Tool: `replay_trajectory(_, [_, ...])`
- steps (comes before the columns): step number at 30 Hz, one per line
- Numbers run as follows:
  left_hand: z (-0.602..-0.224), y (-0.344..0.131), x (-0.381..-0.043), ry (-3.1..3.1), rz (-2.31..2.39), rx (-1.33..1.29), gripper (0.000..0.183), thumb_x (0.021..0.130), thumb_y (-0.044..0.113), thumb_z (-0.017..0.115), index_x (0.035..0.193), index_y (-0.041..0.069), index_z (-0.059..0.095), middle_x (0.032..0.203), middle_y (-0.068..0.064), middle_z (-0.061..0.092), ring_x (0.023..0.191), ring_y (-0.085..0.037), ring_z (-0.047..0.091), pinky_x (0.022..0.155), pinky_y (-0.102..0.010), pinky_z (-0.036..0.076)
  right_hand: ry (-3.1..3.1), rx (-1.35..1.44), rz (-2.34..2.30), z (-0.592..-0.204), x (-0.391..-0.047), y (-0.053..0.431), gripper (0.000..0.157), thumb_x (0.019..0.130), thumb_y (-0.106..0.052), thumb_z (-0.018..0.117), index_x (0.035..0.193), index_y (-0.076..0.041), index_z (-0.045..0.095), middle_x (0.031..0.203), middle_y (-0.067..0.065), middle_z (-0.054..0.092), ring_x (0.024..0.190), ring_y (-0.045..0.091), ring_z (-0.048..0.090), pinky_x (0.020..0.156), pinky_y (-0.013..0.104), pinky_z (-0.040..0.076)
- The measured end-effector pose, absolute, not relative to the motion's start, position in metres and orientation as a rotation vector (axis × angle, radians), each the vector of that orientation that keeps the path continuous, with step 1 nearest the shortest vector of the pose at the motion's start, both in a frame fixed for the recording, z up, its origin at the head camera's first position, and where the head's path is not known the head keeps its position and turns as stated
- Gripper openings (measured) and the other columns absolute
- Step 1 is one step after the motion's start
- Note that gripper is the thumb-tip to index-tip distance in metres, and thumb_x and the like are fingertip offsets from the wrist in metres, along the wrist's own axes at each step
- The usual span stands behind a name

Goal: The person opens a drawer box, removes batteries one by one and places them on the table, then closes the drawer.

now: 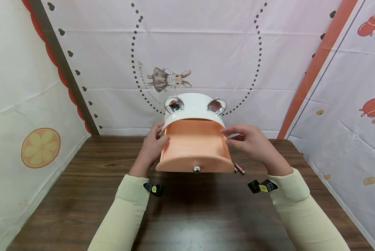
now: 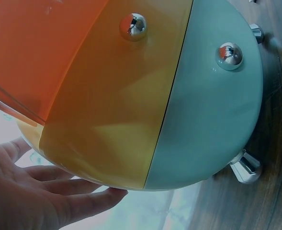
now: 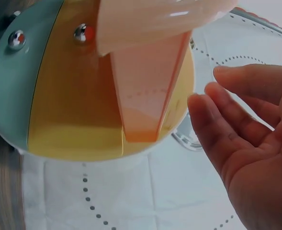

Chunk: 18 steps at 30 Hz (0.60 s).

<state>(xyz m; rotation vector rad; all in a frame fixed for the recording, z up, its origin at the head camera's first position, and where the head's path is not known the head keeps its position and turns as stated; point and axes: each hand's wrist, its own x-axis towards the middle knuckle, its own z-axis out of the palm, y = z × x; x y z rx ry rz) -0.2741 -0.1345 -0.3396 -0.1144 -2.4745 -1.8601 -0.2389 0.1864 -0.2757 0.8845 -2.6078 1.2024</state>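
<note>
A rounded white cabinet (image 1: 193,104) with two silver rings on top stands at the back of the table, its peach drawer (image 1: 195,139) pulled out. The drawer has a silver knob, and its visible inside is bare. In the left wrist view the cabinet's lower fronts are yellow (image 2: 121,120) and teal (image 2: 208,110), each with a silver knob. My left hand (image 1: 152,144) rests along the cabinet's left side, fingers fairly straight, thumb by the drawer wall. Beside the drawer's right edge is my right hand (image 1: 248,141), fingers loosely bent and, in the right wrist view, nothing between them.
Small reddish cylinders that look like batteries (image 1: 239,168) lie on the brown wooden table (image 1: 187,216), right of the drawer front. Printed white cloth (image 1: 196,52) hangs behind the table and along both sides. Short silver feet (image 2: 246,167) hold the cabinet up.
</note>
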Motion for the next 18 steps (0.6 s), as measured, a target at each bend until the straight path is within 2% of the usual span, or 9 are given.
replay_trajectory(7, [-0.34,-0.133,-0.273,-2.465,-1.829,-0.124,0.063,0.089,0.027,0.053,0.148,0.037,0.034,0.153,0.003,0.04,0.135,-0.024,0.045,0.105,-0.049,0.041,-2.644,0.952,1.305,-0.272,-0.243,0.184,0.035,0.086,-0.007,0.071,0.12,-0.004,0.067,0.118,0.012,0.068,0.106,0.023,0.065,0.087,0.03,0.054])
replay_trajectory(14, [-0.337,-0.133,-0.271,-2.466,-1.829,-0.115,0.064,0.088,0.026,0.053,0.149,0.036,0.034,0.154,0.002,0.039,0.134,-0.026,0.045,0.104,-0.05,0.042,-2.725,1.121,1.439,-0.268,-0.247,0.182,0.037,0.082,-0.003,0.072,0.118,0.0,0.066,0.114,0.018,0.068,0.104,0.029,0.067,0.084,0.028,0.055])
replay_trajectory(18, [-0.337,-0.133,-0.27,-2.461,-1.834,-0.117,0.064,0.088,0.026,0.053,0.149,0.036,0.034,0.153,0.002,0.039,0.133,-0.026,0.046,0.103,-0.05,0.043,-2.813,1.226,1.42,-0.265,-0.251,0.179,0.034,0.083,-0.008,0.073,0.116,0.0,0.067,0.112,0.017,0.069,0.101,0.025,0.068,0.086,0.028,0.054])
